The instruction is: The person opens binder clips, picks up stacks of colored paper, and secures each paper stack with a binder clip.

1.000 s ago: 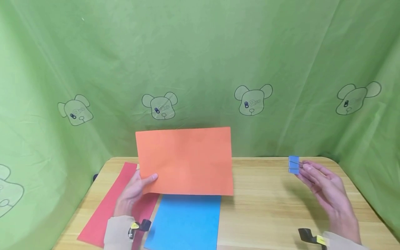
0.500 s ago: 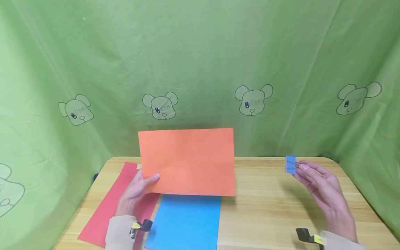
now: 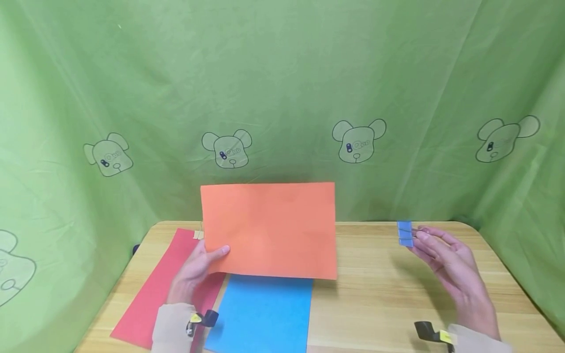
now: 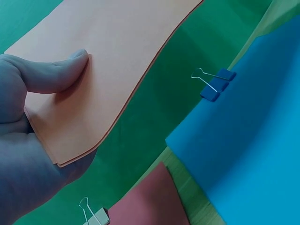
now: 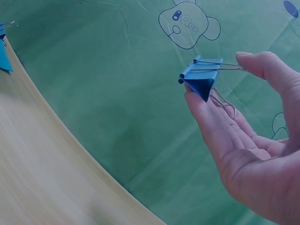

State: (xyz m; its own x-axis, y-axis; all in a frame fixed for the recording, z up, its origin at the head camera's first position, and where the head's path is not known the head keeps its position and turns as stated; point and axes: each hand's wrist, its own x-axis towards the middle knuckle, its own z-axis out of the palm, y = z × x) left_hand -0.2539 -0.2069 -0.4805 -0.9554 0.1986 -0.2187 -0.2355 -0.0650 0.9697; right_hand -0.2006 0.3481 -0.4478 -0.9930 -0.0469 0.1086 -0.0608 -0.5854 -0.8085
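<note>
My left hand (image 3: 194, 269) holds a small stack of orange paper (image 3: 270, 230) upright by its lower left corner. The thumb lies on the front face, and doubled edges show at the corner of the orange paper (image 4: 117, 51) in the left wrist view. Off to the right, my right hand (image 3: 456, 269) pinches a blue binder clip (image 3: 404, 234) by its wire handles. In the right wrist view, the thumb is on one handle of the binder clip (image 5: 202, 75) and fingers lie beneath it. The clip is apart from the orange paper.
Red paper (image 3: 150, 294) lies on the wooden table (image 3: 366, 314), with a cream binder clip (image 3: 198, 235) at its far edge. Beside it lies blue paper (image 3: 265, 314), which bears another blue binder clip (image 4: 218, 85). A green curtain (image 3: 282, 88) stands behind the table.
My left hand and the orange paper have shifted slightly right. My right hand has moved a little left with the blue binder clip, narrowing the gap. The cream clip has come into fuller view.
</note>
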